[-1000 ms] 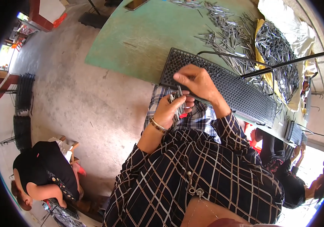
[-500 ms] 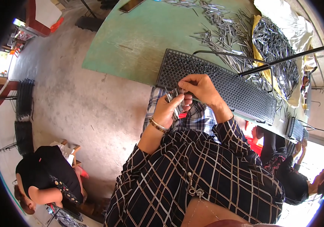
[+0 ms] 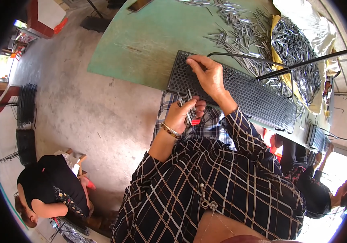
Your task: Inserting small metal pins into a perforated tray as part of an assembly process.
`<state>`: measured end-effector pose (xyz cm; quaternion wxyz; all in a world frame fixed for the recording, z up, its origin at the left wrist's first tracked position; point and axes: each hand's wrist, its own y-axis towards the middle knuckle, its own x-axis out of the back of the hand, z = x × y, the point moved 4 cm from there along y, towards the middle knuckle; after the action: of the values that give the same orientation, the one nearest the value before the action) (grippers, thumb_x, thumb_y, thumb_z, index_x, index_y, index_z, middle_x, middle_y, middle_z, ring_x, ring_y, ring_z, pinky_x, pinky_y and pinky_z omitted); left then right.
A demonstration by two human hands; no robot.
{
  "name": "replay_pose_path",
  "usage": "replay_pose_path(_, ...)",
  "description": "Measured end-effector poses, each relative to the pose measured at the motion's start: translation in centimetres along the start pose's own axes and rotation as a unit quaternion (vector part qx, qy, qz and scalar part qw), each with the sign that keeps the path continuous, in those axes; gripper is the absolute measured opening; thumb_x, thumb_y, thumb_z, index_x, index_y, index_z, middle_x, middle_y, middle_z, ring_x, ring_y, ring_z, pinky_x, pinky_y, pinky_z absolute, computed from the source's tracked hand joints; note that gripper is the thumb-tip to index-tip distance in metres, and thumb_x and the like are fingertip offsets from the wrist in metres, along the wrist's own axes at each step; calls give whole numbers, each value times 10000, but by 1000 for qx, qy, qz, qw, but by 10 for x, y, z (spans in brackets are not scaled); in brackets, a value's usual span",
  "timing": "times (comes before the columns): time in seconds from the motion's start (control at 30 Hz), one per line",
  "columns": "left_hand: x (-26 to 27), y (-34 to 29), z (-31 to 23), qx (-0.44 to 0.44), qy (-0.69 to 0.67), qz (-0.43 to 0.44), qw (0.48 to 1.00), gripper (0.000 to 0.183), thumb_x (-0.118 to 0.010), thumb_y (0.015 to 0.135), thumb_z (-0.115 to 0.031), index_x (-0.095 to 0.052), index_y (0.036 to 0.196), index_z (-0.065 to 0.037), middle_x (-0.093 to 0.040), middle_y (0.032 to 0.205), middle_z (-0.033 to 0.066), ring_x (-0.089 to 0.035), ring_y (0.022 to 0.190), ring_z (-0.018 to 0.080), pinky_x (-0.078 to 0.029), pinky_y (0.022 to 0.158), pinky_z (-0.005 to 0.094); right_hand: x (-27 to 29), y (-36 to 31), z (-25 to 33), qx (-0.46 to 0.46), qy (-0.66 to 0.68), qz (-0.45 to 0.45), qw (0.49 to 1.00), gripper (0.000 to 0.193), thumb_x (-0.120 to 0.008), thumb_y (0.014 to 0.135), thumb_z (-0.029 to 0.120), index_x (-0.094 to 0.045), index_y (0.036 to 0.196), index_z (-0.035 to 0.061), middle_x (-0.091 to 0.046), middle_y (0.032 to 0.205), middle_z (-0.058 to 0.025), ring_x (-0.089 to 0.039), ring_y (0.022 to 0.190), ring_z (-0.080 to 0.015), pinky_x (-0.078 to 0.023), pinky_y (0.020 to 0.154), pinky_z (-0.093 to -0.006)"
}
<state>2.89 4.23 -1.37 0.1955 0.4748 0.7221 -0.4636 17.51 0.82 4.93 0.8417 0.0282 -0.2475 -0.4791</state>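
Note:
My left hand (image 3: 185,115) is closed around a small bundle of thin metal pins (image 3: 188,103), held upright just below the near edge of a long black perforated tray (image 3: 258,99). My right hand (image 3: 208,75) reaches onto the tray's left end, fingertips pinched at its top left corner, seemingly on a single pin, though that is too small to make out. The tray lies across the edge of a green table (image 3: 149,40). A gold bracelet circles my left wrist.
Loose metal pins (image 3: 238,32) lie scattered on the table beyond the tray, with a heap of them (image 3: 295,52) on yellow cloth at the right. A black rod (image 3: 307,62) crosses above the tray. One person (image 3: 52,190) crouches lower left; another (image 3: 323,194) sits at the right.
My right hand has moved from beside my left hand up onto the tray's left end. The left hand stays below the tray's edge with the bundle of pins.

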Motion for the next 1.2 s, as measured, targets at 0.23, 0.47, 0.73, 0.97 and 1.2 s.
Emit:
replay_pose_path(0.23,7,-5,-4,-8,2,4,1000,219,-587,904,-141,-569,1031,36,-668,923,164,-661,770,208,-557,661,331,-9,-5,0,179,-67,11,982,146,-691,790,134,-684,883,22,-671,867,-101,-632,757,-300,-504,687,-372)
replay_pose_path(0.47,4,-11,-11,-11,40,-13,999,198,-606,897,-133,-580,1004,32,-673,911,156,-663,763,199,-557,648,310,-5,-10,9,236,-198,16,951,140,-697,761,116,-680,867,27,-641,919,-95,-615,814,-299,-492,719,-397)
replay_pose_path(0.73,-9,-11,-22,-71,35,-4,997,188,-605,900,-129,-584,997,30,-673,919,156,-670,760,208,-572,666,323,11,-31,12,-97,-11,212,972,183,-707,828,167,-698,918,8,-672,786,-56,-604,703,-90,-482,621,-243)
replay_pose_path(0.97,3,-8,-8,-9,19,-22,1000,207,-590,906,-135,-578,1065,-2,-664,979,156,-670,828,211,-562,697,334,22,-18,2,-115,109,31,987,177,-658,871,135,-676,947,-24,-676,791,-37,-592,685,-71,-482,604,-208)
replay_pose_path(1.2,-1,-9,-7,5,7,-7,1000,183,-571,915,-134,-576,1040,-1,-657,962,163,-663,809,225,-564,679,350,8,-8,-10,7,23,-37,999,182,-701,826,146,-683,931,-1,-688,808,-105,-630,668,-128,-496,618,-257)
